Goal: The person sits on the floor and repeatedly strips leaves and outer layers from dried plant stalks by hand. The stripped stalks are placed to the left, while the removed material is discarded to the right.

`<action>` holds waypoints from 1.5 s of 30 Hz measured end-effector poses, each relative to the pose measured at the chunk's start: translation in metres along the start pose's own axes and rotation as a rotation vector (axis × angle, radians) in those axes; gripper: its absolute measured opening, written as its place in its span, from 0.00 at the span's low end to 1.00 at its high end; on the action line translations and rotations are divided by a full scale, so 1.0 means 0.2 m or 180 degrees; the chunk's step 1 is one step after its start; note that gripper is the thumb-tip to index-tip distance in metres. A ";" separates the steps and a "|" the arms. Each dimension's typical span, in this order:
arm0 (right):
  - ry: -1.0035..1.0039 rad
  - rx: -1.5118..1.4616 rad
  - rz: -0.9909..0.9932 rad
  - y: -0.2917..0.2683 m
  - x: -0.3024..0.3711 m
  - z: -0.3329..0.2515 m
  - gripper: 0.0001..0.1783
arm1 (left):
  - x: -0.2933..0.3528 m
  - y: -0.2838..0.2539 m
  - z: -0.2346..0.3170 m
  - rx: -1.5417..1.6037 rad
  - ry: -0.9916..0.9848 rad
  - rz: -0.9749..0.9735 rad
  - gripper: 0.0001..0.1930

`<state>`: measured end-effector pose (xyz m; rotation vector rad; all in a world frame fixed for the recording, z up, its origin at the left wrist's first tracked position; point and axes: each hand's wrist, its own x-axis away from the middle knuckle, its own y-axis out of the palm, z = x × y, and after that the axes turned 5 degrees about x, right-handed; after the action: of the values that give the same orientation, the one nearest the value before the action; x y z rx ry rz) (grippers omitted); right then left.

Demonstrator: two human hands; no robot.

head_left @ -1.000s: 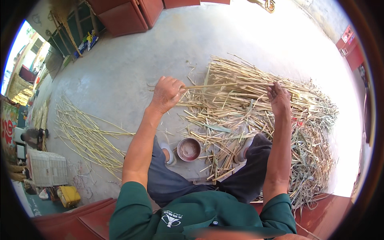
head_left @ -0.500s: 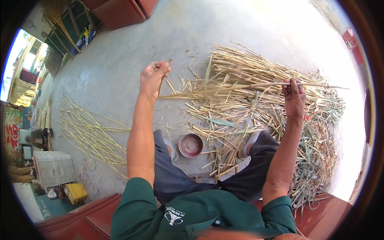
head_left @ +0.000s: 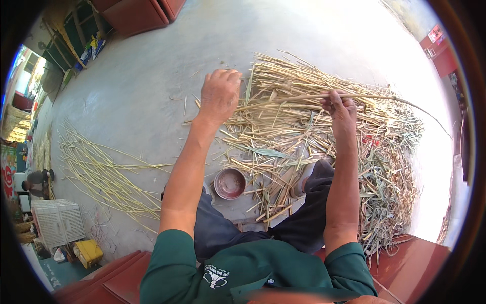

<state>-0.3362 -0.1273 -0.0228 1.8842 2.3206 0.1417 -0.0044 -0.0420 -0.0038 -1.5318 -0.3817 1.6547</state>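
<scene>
A long dry stalk (head_left: pixel 385 96) is pinched in my right hand (head_left: pixel 340 107), its thin tip bending down to the far right. The stalk's other end runs left across the straw pile toward my left hand (head_left: pixel 221 95). That hand is closed with its back upward, so what its fingers hold is hidden. Beneath the stalk lies a broad heap of cut dry stalks (head_left: pixel 298 83), with loose leaves and husks (head_left: pixel 382 202) down its right side. Between my feet stands a round reddish-brown bowl (head_left: pixel 230 183).
Peeled yellow-green stalks (head_left: pixel 106 175) lie spread on the concrete floor at left. Further left are a white plastic crate (head_left: pixel 58 220) and a yellow box (head_left: pixel 88 252). Red furniture (head_left: pixel 134 15) stands at the far left, and a red seat (head_left: pixel 121 283) is beside me.
My left hand has moved right and turned its back upward; the brown piece that showed in it is now mostly hidden. My right hand has shifted left with the stalk, whose tip now bends down.
</scene>
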 end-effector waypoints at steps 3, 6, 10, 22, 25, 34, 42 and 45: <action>-0.0069 -0.0084 0.0018 0.17 0.03 0.02 0.10 | 0.01 0.12 0.19 0.0648 -0.0176 -0.0380 0.13; 0.0018 -0.0183 0.0064 0.30 0.06 0.05 0.12 | 0.03 0.16 0.27 0.0814 -0.0022 -0.0486 0.13; 0.0460 -0.0528 -0.0208 0.32 0.06 0.05 0.14 | 0.04 0.14 0.24 0.0622 0.0247 -0.0290 0.11; 0.0783 -0.0448 0.0465 0.21 0.01 0.10 0.17 | 0.02 0.05 0.29 0.1281 -0.0459 0.0205 0.06; 0.1058 -0.0381 0.0503 0.22 0.00 0.11 0.18 | -0.01 0.02 0.25 0.2243 -0.1644 0.0325 0.07; 0.1071 -0.0307 0.0591 0.29 0.02 0.10 0.18 | 0.05 0.03 0.18 0.0197 0.0184 -0.0341 0.11; 0.1108 -0.0361 0.0593 0.27 0.01 0.08 0.18 | 0.05 0.03 0.20 0.1323 -0.0789 -0.0026 0.09; 0.1042 -0.0105 0.0678 0.28 0.02 0.09 0.19 | 0.00 0.02 0.20 0.2386 -0.1821 0.0323 0.11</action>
<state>-0.2798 -0.1128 -0.0318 2.2318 2.2793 0.5472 -0.0418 -0.0315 0.0019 -0.5257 0.0437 1.9917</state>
